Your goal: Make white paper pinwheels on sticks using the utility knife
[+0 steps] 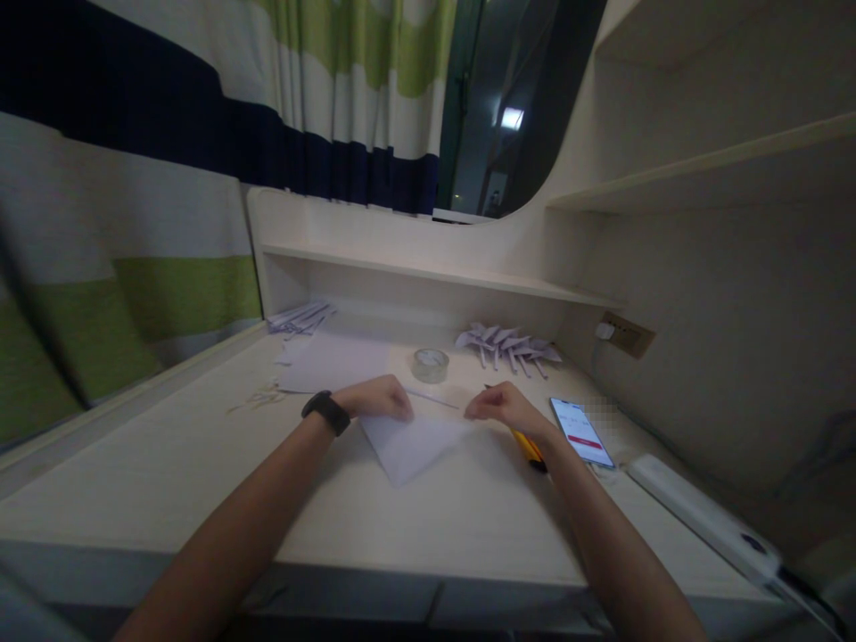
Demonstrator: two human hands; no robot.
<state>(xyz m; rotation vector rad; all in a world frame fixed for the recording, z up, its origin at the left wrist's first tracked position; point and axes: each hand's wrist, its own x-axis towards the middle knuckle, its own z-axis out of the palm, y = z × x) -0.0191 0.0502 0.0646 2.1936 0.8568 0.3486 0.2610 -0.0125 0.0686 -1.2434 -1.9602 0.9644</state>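
- From my remote seat, I see both bare hands resting on a folded white paper (411,446) that lies flat at the middle of the pale desk (167,473), its point aimed toward the near edge.
- The left hand (378,398), a dark band (325,412) at its wrist, presses the sheet's upper left corner with fingers curled close together.
- The right hand (501,406) meets the upper right corner, fingers bunched narrow; whether they pinch the paper's edge or only press it, I cannot tell.
- A thin stick (433,399) lies between the two hands, just behind the sheet.
- A roll of clear tape (430,365) stands just beyond the hands.
- A yellow-handled tool (528,448) lies under the right wrist, with a lit phone (581,432) just beside it.
- Folded paper shapes (508,343) cluster under the low shelf (428,272), and loose white sheets (331,364) lie to the left of the tape.
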